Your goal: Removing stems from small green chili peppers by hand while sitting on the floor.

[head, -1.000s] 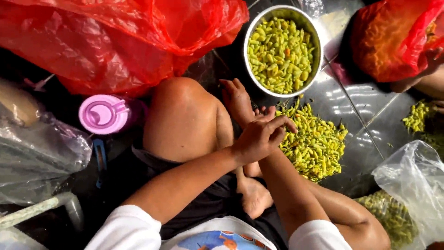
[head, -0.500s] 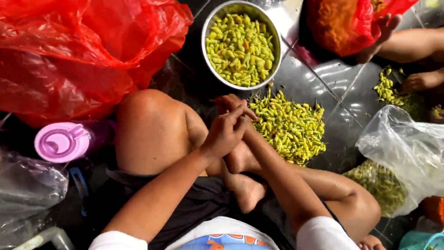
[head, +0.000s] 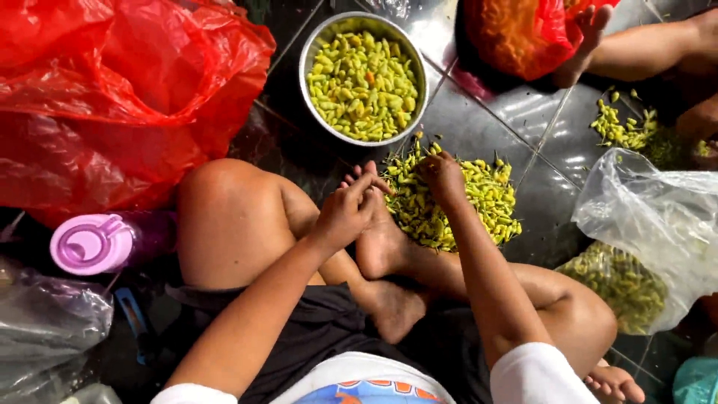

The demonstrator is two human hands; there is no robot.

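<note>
Right hand reached into pile of small yellow-green chilies on dark floor tiles, fingers curled, pinching among them. Left hand loosely bent over foot, hold unclear. Best to pick one chili, pinch near stem. One metal bowl, full. Two red bags. One clear bag. One purple lid.
</note>
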